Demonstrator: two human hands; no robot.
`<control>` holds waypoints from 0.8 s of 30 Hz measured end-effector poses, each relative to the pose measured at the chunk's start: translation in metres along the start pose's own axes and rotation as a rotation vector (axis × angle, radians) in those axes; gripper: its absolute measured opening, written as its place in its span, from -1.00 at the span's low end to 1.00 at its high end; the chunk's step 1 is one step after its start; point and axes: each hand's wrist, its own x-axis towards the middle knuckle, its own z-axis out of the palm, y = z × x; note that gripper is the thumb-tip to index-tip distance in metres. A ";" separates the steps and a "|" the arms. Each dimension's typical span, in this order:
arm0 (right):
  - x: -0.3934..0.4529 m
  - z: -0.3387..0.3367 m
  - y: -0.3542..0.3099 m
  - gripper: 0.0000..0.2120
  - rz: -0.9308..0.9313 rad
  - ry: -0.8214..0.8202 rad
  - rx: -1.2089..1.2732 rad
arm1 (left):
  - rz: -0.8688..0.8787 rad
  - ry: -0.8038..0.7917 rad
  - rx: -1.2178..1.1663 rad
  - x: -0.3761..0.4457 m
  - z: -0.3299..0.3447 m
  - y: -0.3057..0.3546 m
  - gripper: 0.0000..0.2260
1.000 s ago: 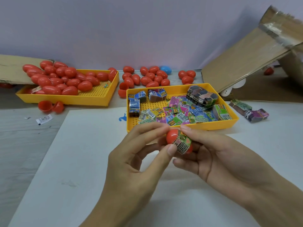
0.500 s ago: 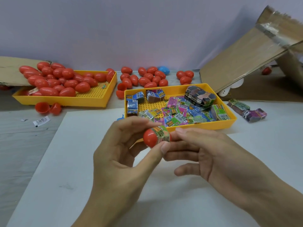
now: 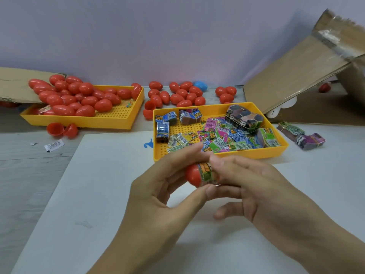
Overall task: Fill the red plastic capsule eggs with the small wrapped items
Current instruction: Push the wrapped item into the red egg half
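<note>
Pinching the red egg half [image 3: 192,174] at 6 o'clock of the item tray [image 3: 217,155], the left hand [image 3: 158,196] steadies it while the right hand [image 3: 254,186] presses the wrapped item [image 3: 206,172] in; the protruding wrapper risks blocking closure.

The print and barcodes on the wrapped items [image 3: 215,135] are too small to read.

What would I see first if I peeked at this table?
First, two bare hands in the middle: the left hand and right hand together hold a red plastic capsule egg half with a small colourful wrapped item sticking out. Just behind sits a yellow plastic tray strewn with bright little packets. Far left, another yellow tray is heaped with shiny red eggs.
</note>
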 end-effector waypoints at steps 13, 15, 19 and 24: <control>0.001 -0.003 0.006 -0.70 -0.251 0.137 -0.044 | -0.084 0.132 -0.024 0.001 0.003 0.004 -0.62; 0.000 -0.002 0.004 -0.72 -0.230 0.110 -0.031 | -0.056 0.182 -0.011 0.002 0.002 0.003 -0.68; -0.001 -0.001 0.002 -0.74 -0.226 0.082 -0.055 | -0.040 0.181 -0.019 0.001 0.002 0.001 -0.73; 0.001 -0.006 0.004 -0.74 -0.289 0.070 -0.117 | -0.147 0.159 -0.059 0.002 0.003 0.005 -0.72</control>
